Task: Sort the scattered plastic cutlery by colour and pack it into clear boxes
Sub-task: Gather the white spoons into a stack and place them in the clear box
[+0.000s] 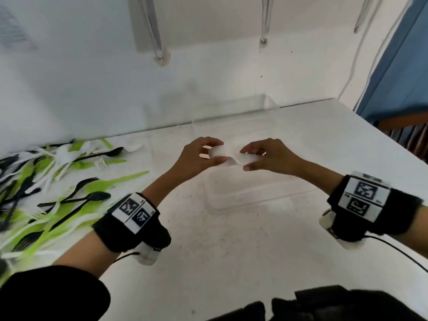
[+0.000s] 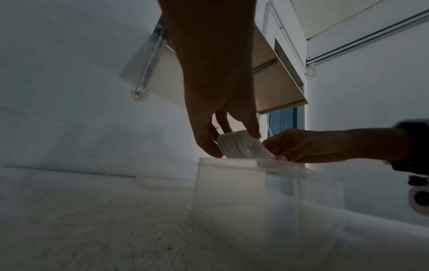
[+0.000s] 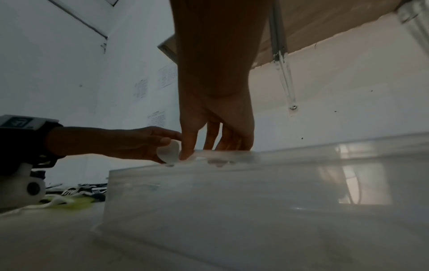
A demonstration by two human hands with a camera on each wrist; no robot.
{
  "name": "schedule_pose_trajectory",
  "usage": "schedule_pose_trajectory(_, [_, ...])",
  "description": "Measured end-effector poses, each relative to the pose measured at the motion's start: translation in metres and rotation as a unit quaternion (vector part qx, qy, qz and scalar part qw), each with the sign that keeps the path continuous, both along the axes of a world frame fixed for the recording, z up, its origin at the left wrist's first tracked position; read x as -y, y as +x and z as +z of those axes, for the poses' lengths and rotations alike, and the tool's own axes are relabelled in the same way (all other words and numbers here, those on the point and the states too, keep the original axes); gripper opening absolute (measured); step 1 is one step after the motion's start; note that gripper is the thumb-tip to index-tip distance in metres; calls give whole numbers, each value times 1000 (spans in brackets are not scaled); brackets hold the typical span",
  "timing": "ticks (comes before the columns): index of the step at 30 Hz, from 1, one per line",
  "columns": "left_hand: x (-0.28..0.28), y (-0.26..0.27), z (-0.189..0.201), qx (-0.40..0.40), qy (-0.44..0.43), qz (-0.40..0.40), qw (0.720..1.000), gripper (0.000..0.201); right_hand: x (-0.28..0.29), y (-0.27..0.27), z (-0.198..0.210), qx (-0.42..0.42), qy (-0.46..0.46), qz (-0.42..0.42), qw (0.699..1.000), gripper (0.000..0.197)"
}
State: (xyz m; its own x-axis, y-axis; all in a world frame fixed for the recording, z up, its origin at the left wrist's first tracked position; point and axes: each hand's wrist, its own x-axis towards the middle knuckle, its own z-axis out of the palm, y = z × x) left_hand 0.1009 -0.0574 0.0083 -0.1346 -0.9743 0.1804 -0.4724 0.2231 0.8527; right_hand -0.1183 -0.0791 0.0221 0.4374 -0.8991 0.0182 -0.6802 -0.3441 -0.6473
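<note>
Head view: a stack of white spoons (image 1: 228, 156) is held between two hands above a clear box (image 1: 254, 193) on a white table (image 1: 231, 251). The bundle's long axis runs left to right across the body. The bowl end is pinched by the left hand (image 1: 196, 156), thumb below and fingers curled over the top. The handle end is pinched by the right hand (image 1: 266, 156) in the same way. Both hands are closed on the bundle and neither is free.

In the left wrist view the nested spoon bowls (image 2: 241, 146) are seen just over the box rim (image 2: 227, 161), though contact with it cannot be told. The right wrist view shows the fingertips (image 3: 185, 155) of the right hand level with the near rim of the box (image 3: 255, 201).

The box lies directly beneath the hands, its long side roughly parallel to the spoons. The coming move is judged to be a straight lowering, with both hands equally near, so little turning should be needed.

A scattered pile of green, black and white cutlery (image 1: 53, 186) lies well apart on the left of the table, nearer the left hand. The box interior appears empty, though its clear walls make this hard to confirm.
</note>
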Motion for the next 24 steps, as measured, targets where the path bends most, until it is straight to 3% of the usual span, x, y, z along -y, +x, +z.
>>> schedule_pose_trajectory(6, [0, -8, -13, 203, -66, -35, 976, 45, 16, 1, -24, -26, -27, 58, 998, 43])
schedule_pose_trajectory(12, [-2, -23, -16, 332, -68, -51, 939, 45, 21, 2, -40, -67, -25, 97, 993, 44])
schedule_pose_trajectory(17, [0, -38, -19, 394, -41, -56, 916, 44, 22, 5, -40, -126, -24, 113, 985, 49])
schedule_pose_trajectory(24, [-1, -43, -21, 427, -49, -43, 902, 29, 24, 1, -44, -121, 10, 114, 986, 54])
